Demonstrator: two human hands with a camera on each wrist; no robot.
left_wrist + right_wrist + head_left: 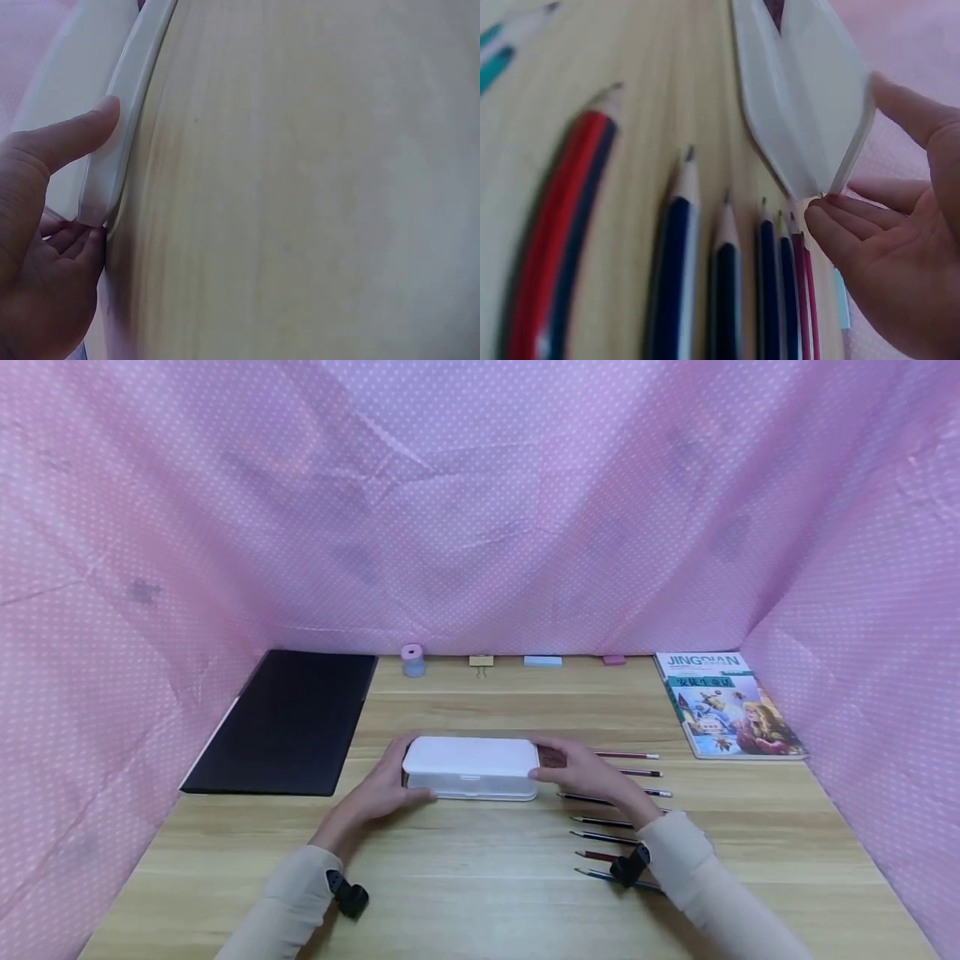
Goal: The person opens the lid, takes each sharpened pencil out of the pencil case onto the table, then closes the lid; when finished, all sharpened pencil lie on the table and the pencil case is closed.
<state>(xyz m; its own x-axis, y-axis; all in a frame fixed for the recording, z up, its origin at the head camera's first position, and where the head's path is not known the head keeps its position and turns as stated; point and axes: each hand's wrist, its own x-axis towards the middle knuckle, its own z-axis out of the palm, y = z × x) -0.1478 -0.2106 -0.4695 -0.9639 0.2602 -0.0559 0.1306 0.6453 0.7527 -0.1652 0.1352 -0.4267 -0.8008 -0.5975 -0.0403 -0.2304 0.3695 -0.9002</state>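
A white pencil case (471, 755) lies lengthwise on the table between both hands. My left hand (381, 787) grips its left end, thumb at the front and fingers round the far side. At the other end my right hand (581, 770) holds the lid (836, 90), thumb on the lid's edge and fingers at the hinge side. In the right wrist view the lid stands tilted up from the base, leaving a wedge-shaped gap. Something dark shows in that gap, too little of it to name. Several sharpened pencils (606, 837) lie in a row under and beside the right forearm.
A black folder (288, 722) lies at the left, a magazine (727, 706) at the right. Along the back edge are a pink-topped small container (412, 660), a binder clip (481, 662), a light blue block (542, 661) and a pink eraser-like block (613, 660). Pink dotted cloth (480, 527) surrounds the table.
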